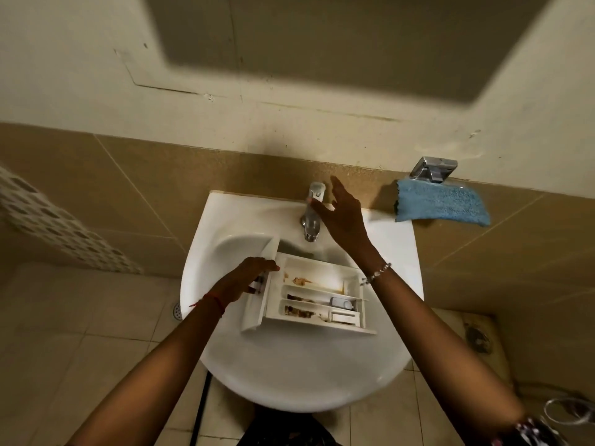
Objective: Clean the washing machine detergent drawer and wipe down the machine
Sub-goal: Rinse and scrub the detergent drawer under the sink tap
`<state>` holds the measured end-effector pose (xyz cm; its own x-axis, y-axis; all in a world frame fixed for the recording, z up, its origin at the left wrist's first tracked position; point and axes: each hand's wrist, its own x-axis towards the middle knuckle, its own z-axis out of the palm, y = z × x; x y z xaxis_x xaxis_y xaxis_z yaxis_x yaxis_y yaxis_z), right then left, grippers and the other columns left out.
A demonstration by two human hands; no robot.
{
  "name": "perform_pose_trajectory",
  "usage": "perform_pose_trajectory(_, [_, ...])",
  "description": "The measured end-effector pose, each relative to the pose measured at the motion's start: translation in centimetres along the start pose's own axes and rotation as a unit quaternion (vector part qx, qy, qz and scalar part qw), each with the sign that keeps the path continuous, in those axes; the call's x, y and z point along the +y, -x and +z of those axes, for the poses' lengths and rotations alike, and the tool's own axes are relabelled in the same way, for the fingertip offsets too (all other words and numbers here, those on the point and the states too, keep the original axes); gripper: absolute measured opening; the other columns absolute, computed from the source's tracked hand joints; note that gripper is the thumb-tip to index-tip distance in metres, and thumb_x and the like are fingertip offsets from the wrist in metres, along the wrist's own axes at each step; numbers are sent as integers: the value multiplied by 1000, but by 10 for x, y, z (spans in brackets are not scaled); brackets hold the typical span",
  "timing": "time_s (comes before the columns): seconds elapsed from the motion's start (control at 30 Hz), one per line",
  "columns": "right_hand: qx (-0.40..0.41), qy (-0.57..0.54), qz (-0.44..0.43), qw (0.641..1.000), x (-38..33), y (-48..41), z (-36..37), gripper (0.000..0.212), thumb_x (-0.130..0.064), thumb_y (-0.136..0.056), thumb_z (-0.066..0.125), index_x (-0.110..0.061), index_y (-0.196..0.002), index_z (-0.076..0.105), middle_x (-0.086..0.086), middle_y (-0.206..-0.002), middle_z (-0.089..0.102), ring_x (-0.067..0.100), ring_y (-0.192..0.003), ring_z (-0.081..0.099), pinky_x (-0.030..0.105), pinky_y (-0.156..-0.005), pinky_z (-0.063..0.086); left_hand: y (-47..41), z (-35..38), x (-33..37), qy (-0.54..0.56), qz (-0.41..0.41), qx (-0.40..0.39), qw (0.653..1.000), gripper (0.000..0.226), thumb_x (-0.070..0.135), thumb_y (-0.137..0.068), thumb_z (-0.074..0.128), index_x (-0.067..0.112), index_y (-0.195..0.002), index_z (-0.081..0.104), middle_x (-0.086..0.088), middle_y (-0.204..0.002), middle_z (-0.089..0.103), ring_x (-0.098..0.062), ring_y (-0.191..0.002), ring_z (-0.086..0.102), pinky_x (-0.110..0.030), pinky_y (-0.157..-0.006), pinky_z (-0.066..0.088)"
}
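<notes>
Now my left hand [248, 278] grips the front panel of the detergent drawer [317, 294], which sits over the bowl of the sink [289, 381] at the frame's centre, with brown residue in its compartments. My right hand [341, 217] is spread flat, fingers straight, thumb against the tap [312, 217] just above the drawer. I judge it best to open the water gently and tilt the drawer so the stream runs through the stained channels without splashing. A blue cloth [442, 204] hangs at upper right.
</notes>
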<state>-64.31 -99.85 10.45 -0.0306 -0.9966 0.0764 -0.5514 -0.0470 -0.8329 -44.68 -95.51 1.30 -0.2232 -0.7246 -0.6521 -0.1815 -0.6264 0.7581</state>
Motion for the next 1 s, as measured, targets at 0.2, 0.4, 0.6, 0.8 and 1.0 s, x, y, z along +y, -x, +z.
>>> perform_pose_trajectory(0.2, [-53,40,32,997,17,-23,41,60,-19,-91,57,4,-138,29,30,-139,37,39,-111,55,53,-93,48,-2,-4,3,-37,-8,-4,999,38,22,-87,61,12,-116,39,-9,-111,50,-27,-103,52,-41,-87,48])
perform_pose_trajectory(0.4, [-39,142,-16,989,21,-26,37,51,-5,-97,41,6,-143,24,24,-151,22,37,-119,51,28,-98,40,-4,-4,4,-44,-9,1,999,33,18,-89,58,12,-115,39,-4,-104,51,-27,-105,50,-42,-87,48])
perform_pose_trajectory(0.6, [-82,149,-58,984,35,-33,26,46,-1,-96,40,6,-141,32,25,-152,20,38,-126,45,30,-105,36,-7,-5,2,-41,-12,2,999,33,19,-88,59,13,-116,42,-8,-110,51,-26,-103,52,-40,-83,49])
perform_pose_trajectory(0.8, [-101,132,-84,983,39,-38,17,47,2,-94,44,6,-139,33,25,-151,21,38,-133,38,35,-109,35,-9,-6,0,-40,-10,0,999,32,19,-88,58,13,-116,44,-10,-114,52,-28,-106,52,-41,-83,49])
perform_pose_trajectory(1.0, [-103,124,-98,982,42,-39,16,48,1,-93,47,4,-139,36,24,-150,23,36,-130,43,20,-98,35,-9,-7,-2,-32,-7,-9,999,34,21,-87,61,14,-115,43,-1,-102,53,-23,-100,53,-41,-84,49])
